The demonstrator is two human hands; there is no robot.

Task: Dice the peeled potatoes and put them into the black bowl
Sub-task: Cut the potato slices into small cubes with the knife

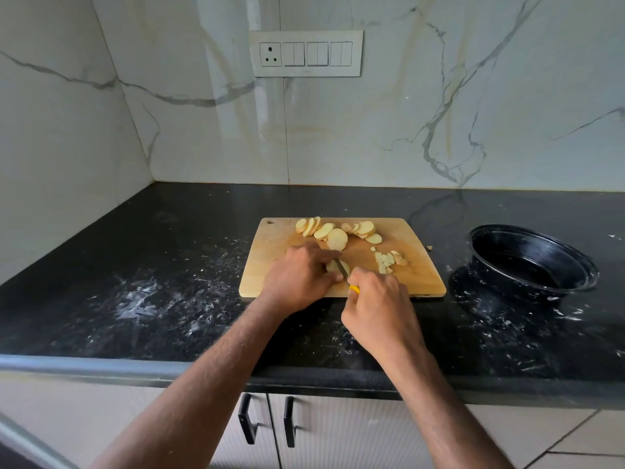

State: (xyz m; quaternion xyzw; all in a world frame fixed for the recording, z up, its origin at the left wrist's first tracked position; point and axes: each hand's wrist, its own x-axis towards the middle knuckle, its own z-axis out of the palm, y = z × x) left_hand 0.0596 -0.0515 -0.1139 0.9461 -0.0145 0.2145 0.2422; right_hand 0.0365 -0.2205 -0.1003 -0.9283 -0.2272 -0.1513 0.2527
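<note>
The left hand (299, 277) presses its fingers on a potato slice (333, 266) so it stays steady. The right hand (378, 301) clamps the knife (348, 278) to cut; the black bowl (532, 262) waits nearby.

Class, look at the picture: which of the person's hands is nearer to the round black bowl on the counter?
Right. The right hand, gripping the yellow-handled knife, is at the wooden cutting board's near edge, left of the round black bowl. The left hand lies farther left, holding a potato piece.
</note>
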